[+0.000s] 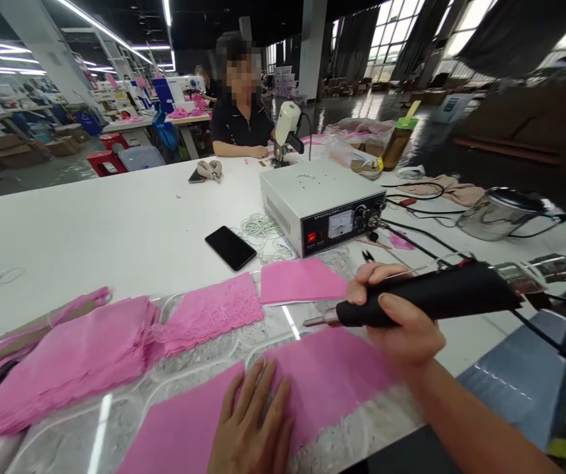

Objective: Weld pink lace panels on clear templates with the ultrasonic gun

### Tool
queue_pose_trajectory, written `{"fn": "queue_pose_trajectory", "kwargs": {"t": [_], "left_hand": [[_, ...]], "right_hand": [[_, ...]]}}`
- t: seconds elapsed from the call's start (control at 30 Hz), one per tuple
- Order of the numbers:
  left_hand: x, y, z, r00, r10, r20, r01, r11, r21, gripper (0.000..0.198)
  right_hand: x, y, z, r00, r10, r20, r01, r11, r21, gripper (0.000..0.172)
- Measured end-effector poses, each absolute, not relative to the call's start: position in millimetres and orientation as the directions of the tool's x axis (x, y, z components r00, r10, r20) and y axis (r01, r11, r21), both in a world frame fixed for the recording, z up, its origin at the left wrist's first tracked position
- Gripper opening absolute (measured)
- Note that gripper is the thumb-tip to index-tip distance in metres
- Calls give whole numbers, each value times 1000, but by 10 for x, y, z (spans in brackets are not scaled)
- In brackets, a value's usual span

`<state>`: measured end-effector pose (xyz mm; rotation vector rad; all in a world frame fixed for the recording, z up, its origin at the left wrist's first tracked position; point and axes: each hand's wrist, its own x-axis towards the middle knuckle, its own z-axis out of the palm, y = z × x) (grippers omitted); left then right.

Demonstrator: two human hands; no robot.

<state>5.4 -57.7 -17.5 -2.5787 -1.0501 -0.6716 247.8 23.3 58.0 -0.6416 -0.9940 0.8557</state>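
Note:
My right hand (406, 322) is wrapped round a black handheld ultrasonic cutter (431, 289), its metal tip (320, 318) pointing left above the clear template sheet (204, 365). My left hand (258, 415) lies open, fingers spread, across the inner edges of two pink fabric pieces, the left one (174, 421) and the right one (332, 375). Just behind them are a small pink fabric piece (303, 280) and a pink lace-edged piece (218, 309). Further left a stack of pink fabric (90, 349) lies partly over the sheet.
A grey control box (322, 197) with a dial stands behind the cutter, cables running from its right side. Near it lie a black phone (230, 247) and tangled thread (260, 225). A glass jug (495, 214) stands right. Across the white table (115, 224) sits a person (243, 112).

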Motion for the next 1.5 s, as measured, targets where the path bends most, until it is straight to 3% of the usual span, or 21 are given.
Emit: {"fn": "queue_pose_trajectory", "kwargs": {"t": [0.27, 0.47, 1.1, 1.5], "left_hand": [[-46, -488, -318, 693, 518, 502, 672, -716, -189, 39], [-35, -520, -290, 689, 537, 487, 682, -707, -186, 39], [-52, -518, -327, 676, 559, 480, 686, -715, -135, 41], [-62, -431, -367, 699, 489, 521, 647, -744, -169, 42]], "right_hand": [[2959, 134, 426, 539, 751, 382, -226, 565, -793, 8], [2893, 114, 367, 497, 779, 382, -274, 558, -783, 10], [2896, 131, 321, 428, 786, 447, -219, 570, -792, 5], [3279, -185, 507, 550, 722, 420, -131, 571, -810, 9]]}}
